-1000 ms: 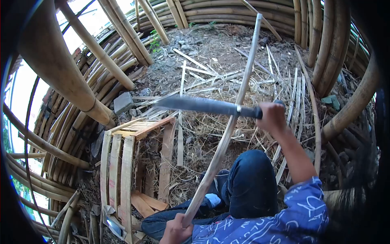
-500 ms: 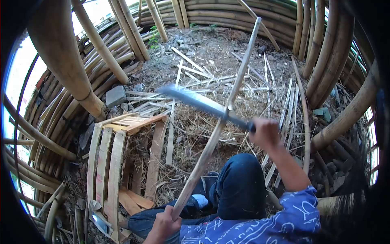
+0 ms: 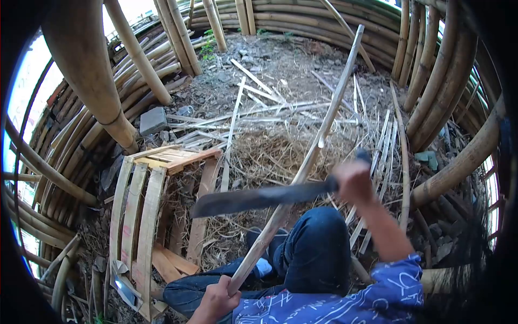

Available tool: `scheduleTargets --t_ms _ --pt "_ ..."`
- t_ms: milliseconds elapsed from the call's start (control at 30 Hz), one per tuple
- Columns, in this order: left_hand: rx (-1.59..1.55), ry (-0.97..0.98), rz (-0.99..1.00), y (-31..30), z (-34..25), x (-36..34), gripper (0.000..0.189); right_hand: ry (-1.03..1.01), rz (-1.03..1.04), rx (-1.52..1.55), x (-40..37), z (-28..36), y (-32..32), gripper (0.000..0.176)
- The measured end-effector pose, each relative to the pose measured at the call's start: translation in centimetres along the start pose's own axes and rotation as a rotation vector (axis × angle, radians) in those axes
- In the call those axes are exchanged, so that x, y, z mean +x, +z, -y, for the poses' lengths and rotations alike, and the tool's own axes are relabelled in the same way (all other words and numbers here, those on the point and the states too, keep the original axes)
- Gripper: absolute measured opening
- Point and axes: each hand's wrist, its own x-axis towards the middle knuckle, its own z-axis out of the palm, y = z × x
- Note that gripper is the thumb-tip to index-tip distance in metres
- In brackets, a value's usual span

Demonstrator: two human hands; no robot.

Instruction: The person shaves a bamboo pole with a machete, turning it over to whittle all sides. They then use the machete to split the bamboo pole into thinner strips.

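Beside crate (image 3: 147, 227), machete (image 3: 253, 198) across bamboo strip (image 3: 315, 148).

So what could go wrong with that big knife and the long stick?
The machete in the right hand crosses the bamboo strip just above the knee. If it slips off the strip, it might cut that knee. The left hand grips the strip's lower end, so a blade sliding down could reach it. The loose slivers on the ground look sharp and could be slippery underfoot.
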Motion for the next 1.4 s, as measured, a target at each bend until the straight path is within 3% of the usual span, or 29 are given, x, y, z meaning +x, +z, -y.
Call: scheduleTargets --t_ms 33,67,100,133,200,267,333,400,433,500,567,633,733,800,867,933,1000,1033,1067,1133,1200,1267,1300,1333,1400 --pt "-0.005 -0.009 0.008 -0.6 -0.2 -0.9 0.029 0.101 0.002 0.03 -0.3 -2.7 0.4 0.01" --pt "-0.016 -0.008 0.002 -0.9 -0.2 -1.2 0.029 0.461 0.164 0.05 -0.6 -5.6 1.3 0.011" --pt "-0.021 -0.016 0.004 -1.1 -0.4 -1.2 0.029 0.483 0.151 -0.052 -0.3 -5.5 1.5 0.011" --pt "-0.007 -0.046 0.023 -1.0 -0.9 -0.7 0.029 0.488 0.134 -0.159 0.2 -5.6 1.5 0.012" --pt "0.002 -0.058 0.004 0.0 -0.7 0.3 0.029 0.406 0.228 -0.012 0.3 -3.2 1.3 0.012" --pt "0.041 -0.007 -0.019 0.6 0.6 0.5 0.028 0.193 0.082 0.137 0.3 0.5 0.1 0.013" --pt "0.035 -0.005 0.003 0.7 -0.1 0.6 0.028 0.053 0.098 0.115 0.9 1.8 -1.2 0.012" --pt "0.054 0.009 0.04 -0.1 -0.4 -0.4 0.027 0.139 0.069 0.075 0.0 -3.5 1.7 0.011" --pt "0.061 0.007 0.048 -0.8 -1.3 -0.1 0.027 0.425 0.171 0.007 0.6 -5.9 2.1 0.014" --pt "0.036 0.021 0.015 -1.4 -3.9 0.6 0.026 0.529 0.208 -0.078 1.2 -6.0 2.2 0.011" --pt "0.032 -0.01 -0.001 0.1 -1.0 0.3 0.026 0.524 0.252 -0.079 1.1 -5.5 3.0 0.014" --pt "0.12 -0.005 0.027 -0.3 -0.5 0.9 0.026 0.307 0.193 0.032 0.5 -3.6 1.3 0.012" --pt "-0.237 -0.168 0.115 3.3 3.6 -1.4 0.024 0.058 0.177 0.151 -0.2 0.5 -0.6 0.011" --pt "-0.199 -0.113 0.084 2.5 2.8 -0.9 0.026 0.048 0.2 0.033 -0.8 -1.0 1.0 0.01" --pt "-0.156 -0.079 0.064 0.1 0.1 -0.9 0.028 0.329 0.378 -0.05 -1.3 -7.0 2.9 0.01" --pt "-0.043 0.034 0.079 -2.0 -3.7 0.4 0.028 0.551 0.255 -0.143 -0.7 -9.1 2.8 0.012" --pt "-0.063 0.018 0.092 0.6 1.2 0.6 0.028 0.487 0.244 -0.172 -0.5 -7.3 2.8 0.014" --pt "-0.094 0.025 0.094 1.2 2.6 0.4 0.027 0.526 0.281 -0.005 -0.1 -5.2 2.2 0.015" --pt "-0.085 0.038 0.095 1.0 2.4 1.0 0.027 0.409 0.274 0.08 -0.4 -3.5 1.2 0.017" --pt "-0.093 -0.024 0.05 0.9 1.1 0.7 0.026 0.054 0.048 0.136 -0.1 -1.4 -0.9 0.019" --pt "-0.051 -0.043 0.076 -0.1 0.5 -0.1 0.028 0.019 -0.076 -0.042 -1.4 -6.0 1.9 0.02" --pt "-0.007 -0.051 0.077 -1.6 0.1 -0.7 0.029 0.674 0.197 -0.042 -1.6 -10.9 2.6 0.017" --pt "0.216 0.03 0.093 -1.6 -0.3 -0.6 0.011 0.598 0.19 -0.155 -2.3 -11.2 3.1 0.018" --pt "0.438 0.114 0.092 -1.6 -0.6 -0.5 0.023 0.496 0.157 -0.279 -2.4 -11.6 3.9 0.018" --pt "0.266 0.021 0.121 -1.0 0.9 0.4 0.02 0.425 0.262 -0.11 -1.0 -7.6 2.4 0.018"
